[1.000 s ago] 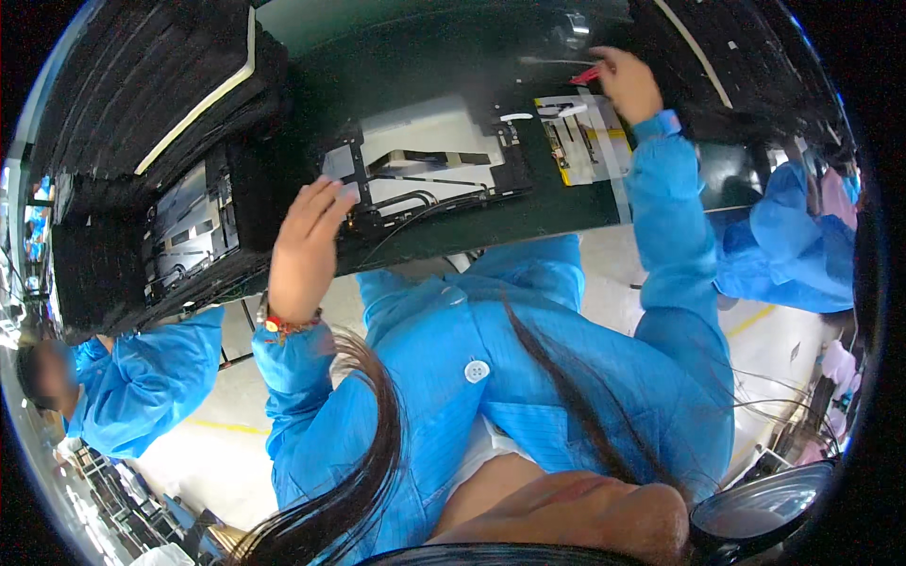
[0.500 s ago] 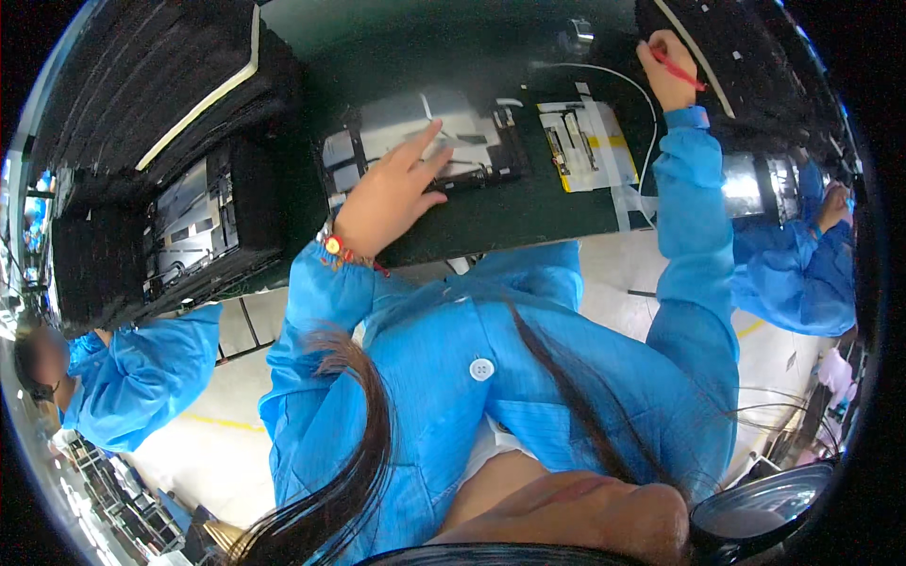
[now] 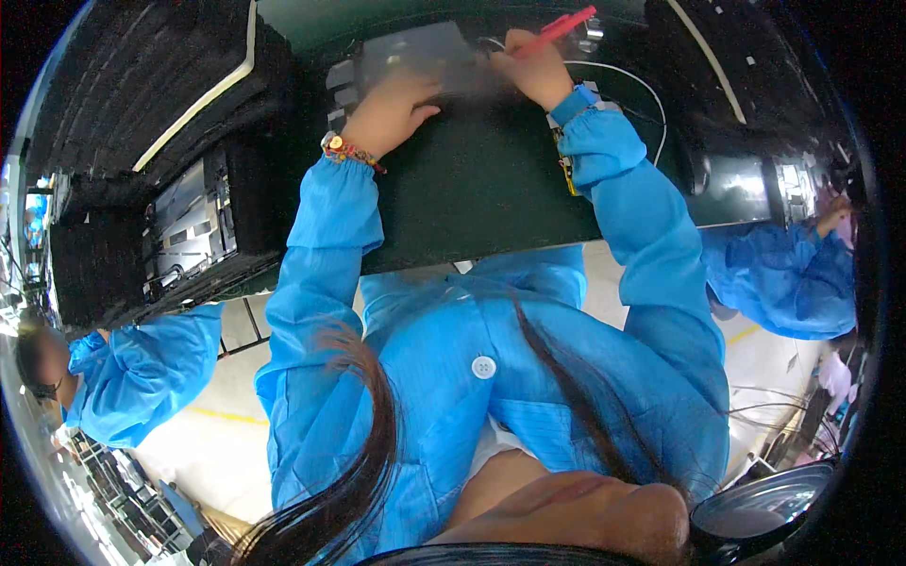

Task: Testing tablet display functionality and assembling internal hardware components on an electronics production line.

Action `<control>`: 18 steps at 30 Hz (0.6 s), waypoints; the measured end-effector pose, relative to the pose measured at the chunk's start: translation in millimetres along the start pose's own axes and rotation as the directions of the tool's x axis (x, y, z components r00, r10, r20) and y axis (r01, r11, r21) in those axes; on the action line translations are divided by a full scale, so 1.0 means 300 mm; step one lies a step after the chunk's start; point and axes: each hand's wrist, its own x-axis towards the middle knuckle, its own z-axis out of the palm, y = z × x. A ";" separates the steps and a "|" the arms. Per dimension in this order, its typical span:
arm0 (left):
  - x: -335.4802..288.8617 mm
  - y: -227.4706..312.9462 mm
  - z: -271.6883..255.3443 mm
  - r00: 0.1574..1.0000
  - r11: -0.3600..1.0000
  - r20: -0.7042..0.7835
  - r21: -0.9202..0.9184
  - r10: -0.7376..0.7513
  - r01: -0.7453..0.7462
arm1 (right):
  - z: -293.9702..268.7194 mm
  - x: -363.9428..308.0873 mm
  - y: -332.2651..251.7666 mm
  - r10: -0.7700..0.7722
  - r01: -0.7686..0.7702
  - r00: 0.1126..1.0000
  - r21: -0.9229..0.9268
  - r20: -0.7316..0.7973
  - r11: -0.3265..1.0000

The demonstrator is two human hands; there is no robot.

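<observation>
My left hand [image 3: 387, 115] lies at the near left part of a flat electronic panel assembly [image 3: 406, 52], grey on top with dark surroundings. Its thumb sticks out to the side, and its fingertips blur over the panel. At the panel's right side my right hand [image 3: 536, 74] is closed around a red pen-shaped tool [image 3: 563, 30], whose upper end slants up to the right. The tool's lower end is hidden by the fingers and blur. Beneath my right sleeve, a yellow-edged part [image 3: 568, 175] shows only in slivers.
Black foam trays [image 3: 189, 75] are stacked at the left, with another panel [image 3: 193, 222] in a lower one. A white cable [image 3: 658, 99] curves right of my sleeve, near a small shiny metal object [image 3: 592, 38]. More black trays [image 3: 727, 66] stand at right. Co-workers in blue [image 3: 142, 377] sit on both sides.
My right hand has come left with the red tool, from the right trays to the panel. The panel and my left hand have shifted farther away. My right sleeve now covers most of the yellow-edged part.
</observation>
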 end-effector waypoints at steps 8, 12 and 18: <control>0.006 0.006 -0.012 0.999 0.999 -0.017 -0.005 0.031 -0.032 | 0.036 0.009 0.031 -0.122 0.112 0.989 -0.118 -0.085 0.987; 0.012 0.020 -0.037 0.997 0.996 -0.010 0.024 0.081 -0.080 | 0.027 0.012 0.022 -0.105 0.099 0.994 -0.181 -0.023 0.978; 0.027 0.026 -0.043 0.999 0.999 0.017 -0.016 0.033 -0.033 | 0.017 0.013 0.042 -0.088 0.087 0.996 -0.140 -0.002 0.986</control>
